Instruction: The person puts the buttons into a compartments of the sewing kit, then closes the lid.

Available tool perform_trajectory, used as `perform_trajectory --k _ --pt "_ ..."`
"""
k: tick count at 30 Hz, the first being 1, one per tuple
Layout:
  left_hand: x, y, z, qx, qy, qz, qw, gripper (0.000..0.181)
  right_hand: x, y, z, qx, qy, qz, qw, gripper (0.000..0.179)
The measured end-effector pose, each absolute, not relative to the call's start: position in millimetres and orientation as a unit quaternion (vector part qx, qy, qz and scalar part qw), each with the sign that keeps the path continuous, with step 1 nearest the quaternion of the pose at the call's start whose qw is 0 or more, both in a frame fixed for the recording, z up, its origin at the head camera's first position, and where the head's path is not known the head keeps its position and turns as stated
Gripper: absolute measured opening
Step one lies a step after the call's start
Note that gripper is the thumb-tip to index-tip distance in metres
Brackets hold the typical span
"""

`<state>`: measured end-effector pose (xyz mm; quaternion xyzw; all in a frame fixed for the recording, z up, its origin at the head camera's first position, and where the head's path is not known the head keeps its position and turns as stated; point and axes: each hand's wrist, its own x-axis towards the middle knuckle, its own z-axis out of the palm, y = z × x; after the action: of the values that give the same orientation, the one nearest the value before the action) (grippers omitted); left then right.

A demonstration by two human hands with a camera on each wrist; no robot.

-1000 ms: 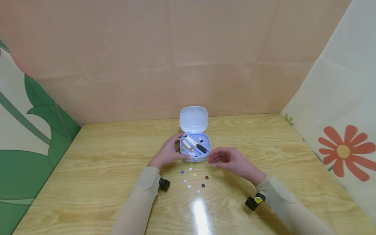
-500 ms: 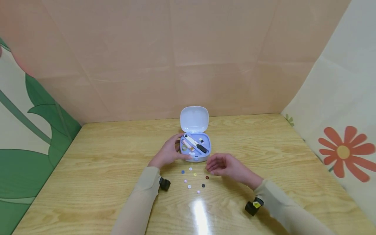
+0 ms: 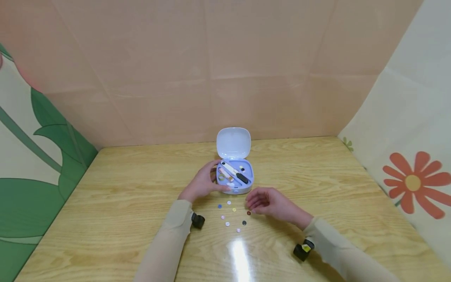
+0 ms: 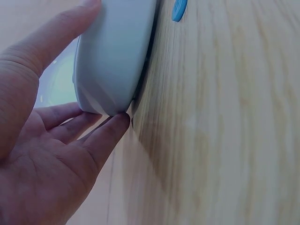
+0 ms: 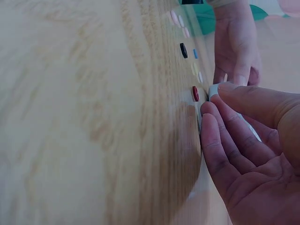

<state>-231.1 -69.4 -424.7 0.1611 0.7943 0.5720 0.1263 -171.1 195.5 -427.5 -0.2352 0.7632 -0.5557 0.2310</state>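
A light blue and white sewing box point(image 3: 235, 191) stands with its white lid point(image 3: 233, 143) raised at the back. My left hand point(image 3: 202, 182) grips its left side, thumb over the front rim and fingertips against the wall, as the left wrist view shows. Inside lies a slim tool point(image 3: 234, 172) with a white body and black end, across the tray. My right hand point(image 3: 269, 203) hovers low at the box's front right corner with fingers loosely bent and nothing visible between them. A dark red button point(image 3: 248, 213) lies just beside its fingertips.
Several loose buttons lie in front of the box, among them a blue button point(image 3: 220, 206), a yellow button point(image 3: 234, 210) and a black button point(image 3: 244, 223). The wooden table point(image 3: 123, 203) meets a plain backdrop point(image 3: 158, 78) behind the box.
My right hand has moved from the box's right corner down and slightly left, closer to the dark red button. My left hand stays on the box.
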Motion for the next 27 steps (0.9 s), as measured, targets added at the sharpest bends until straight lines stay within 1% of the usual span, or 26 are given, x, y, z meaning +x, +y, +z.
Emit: perform_trajectory --k 4,15,27 --pt "-231.1 -69.6 -424.8 0.159 0.8 0.566 0.123 0.1 -169.9 193.5 -427.3 -0.242 0.775 -0.54 0.223 0.03" --pt "-230.8 -69.2 -421.7 0.161 0.795 0.569 0.137 0.097 -168.4 192.0 -428.3 -0.241 0.796 -0.512 0.214 0.028" --pt "-232.7 -71.3 -428.2 0.156 0.804 0.56 0.125 0.1 -169.0 189.2 -431.1 -0.235 0.811 -0.496 0.201 0.027"
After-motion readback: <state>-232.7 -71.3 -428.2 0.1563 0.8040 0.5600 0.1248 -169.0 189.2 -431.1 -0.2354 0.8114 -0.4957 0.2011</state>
